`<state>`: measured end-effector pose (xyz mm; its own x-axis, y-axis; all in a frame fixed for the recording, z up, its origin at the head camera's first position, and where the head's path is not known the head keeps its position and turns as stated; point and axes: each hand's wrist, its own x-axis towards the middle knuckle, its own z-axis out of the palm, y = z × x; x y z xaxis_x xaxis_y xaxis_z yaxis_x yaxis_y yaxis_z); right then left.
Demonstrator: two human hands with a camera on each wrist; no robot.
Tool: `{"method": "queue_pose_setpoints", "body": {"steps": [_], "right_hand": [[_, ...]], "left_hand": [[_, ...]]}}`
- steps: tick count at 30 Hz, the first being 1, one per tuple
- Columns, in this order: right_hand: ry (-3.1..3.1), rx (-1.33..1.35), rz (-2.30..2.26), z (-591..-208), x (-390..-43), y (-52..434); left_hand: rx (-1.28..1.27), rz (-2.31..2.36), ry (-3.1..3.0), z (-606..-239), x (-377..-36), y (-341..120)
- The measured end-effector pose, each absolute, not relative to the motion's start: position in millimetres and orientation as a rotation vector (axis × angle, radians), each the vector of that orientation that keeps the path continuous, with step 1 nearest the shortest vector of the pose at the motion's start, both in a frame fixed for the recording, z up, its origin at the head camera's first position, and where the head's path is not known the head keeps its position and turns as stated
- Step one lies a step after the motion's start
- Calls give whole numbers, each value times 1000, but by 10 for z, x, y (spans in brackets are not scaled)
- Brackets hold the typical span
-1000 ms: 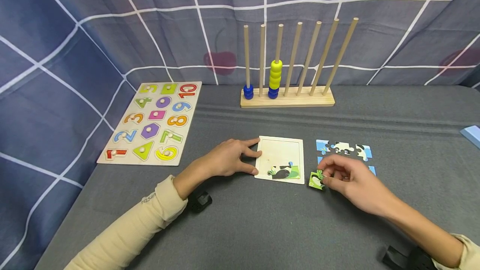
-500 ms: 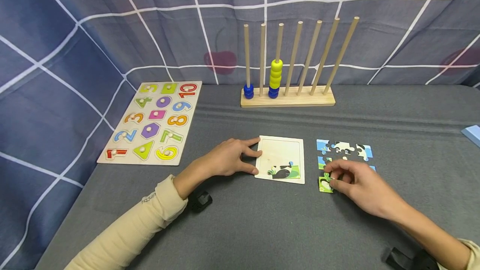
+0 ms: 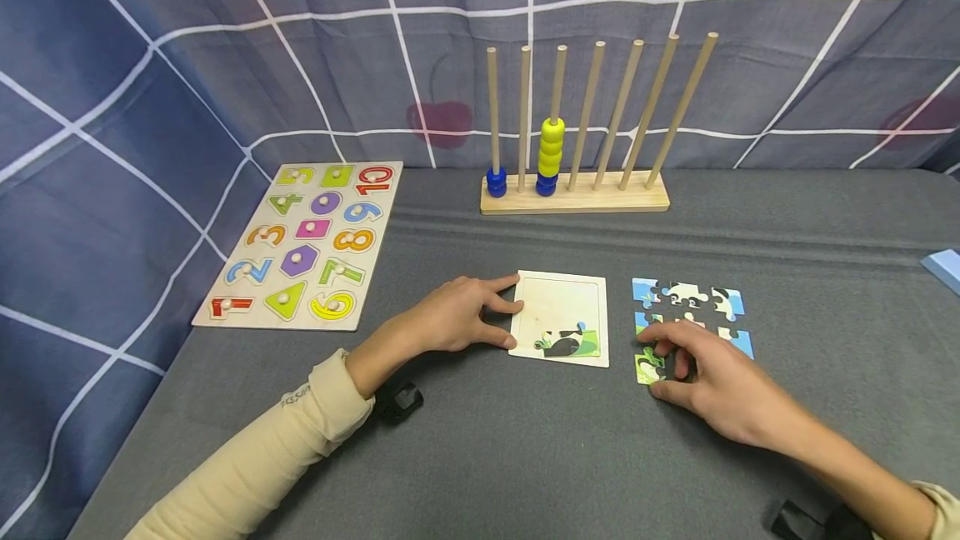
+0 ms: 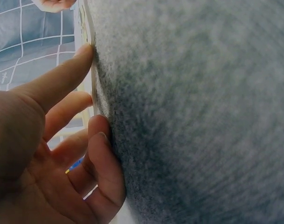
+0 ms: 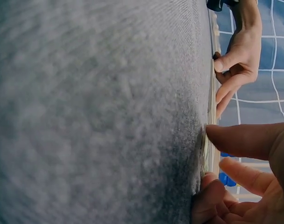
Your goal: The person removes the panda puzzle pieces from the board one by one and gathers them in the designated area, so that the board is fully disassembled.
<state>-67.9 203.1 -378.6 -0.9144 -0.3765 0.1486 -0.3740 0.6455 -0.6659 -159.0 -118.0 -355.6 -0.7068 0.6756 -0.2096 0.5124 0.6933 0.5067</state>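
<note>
Green piece (image 3: 648, 367) lying on grey table (image 3: 525, 457), just R of tray (image 3: 561, 307), in the loose-piece cluster (image 3: 686, 297); R hand (image 3: 701, 373) pinching it w/ thumb + fingertips. L hand (image 3: 457, 319) relaxed, fingertips pressing tray's L edge, steadying. Step, judging: picking up a piece for the tray, where one panda piece (image 3: 566, 342) is sitting. Next calls for lift + matching tabs beside it. Number board (image 3: 300, 244), peg rack (image 3: 573, 194) well apart; nothing blocking.

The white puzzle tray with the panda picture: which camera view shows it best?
The head view: the white puzzle tray lies flat and whole, the left hand touching its left edge. Both wrist views show only its thin edge against the grey cloth.
</note>
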Motion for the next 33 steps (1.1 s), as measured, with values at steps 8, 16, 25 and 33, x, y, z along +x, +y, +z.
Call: {"method": "queue_pose_setpoints", "body": {"steps": [8,16,25,33], "right_hand": [[2856,-721,-1147,-3809,-685,2044],[2853,-722,-1142,-3802,-679,2047],[2849,-722,-1190,-3796,-662,2034],[2755,-689,-1274,-3653,-684,1872]], "left_hand": [[924,587,2524,-3554,-1594,-1179],[913,585,2522,-3552,-1594,-1176],[919,579,2522,-3554,-1594,-1176],[936,582,2526,-3555,-1593,-1179]]}}
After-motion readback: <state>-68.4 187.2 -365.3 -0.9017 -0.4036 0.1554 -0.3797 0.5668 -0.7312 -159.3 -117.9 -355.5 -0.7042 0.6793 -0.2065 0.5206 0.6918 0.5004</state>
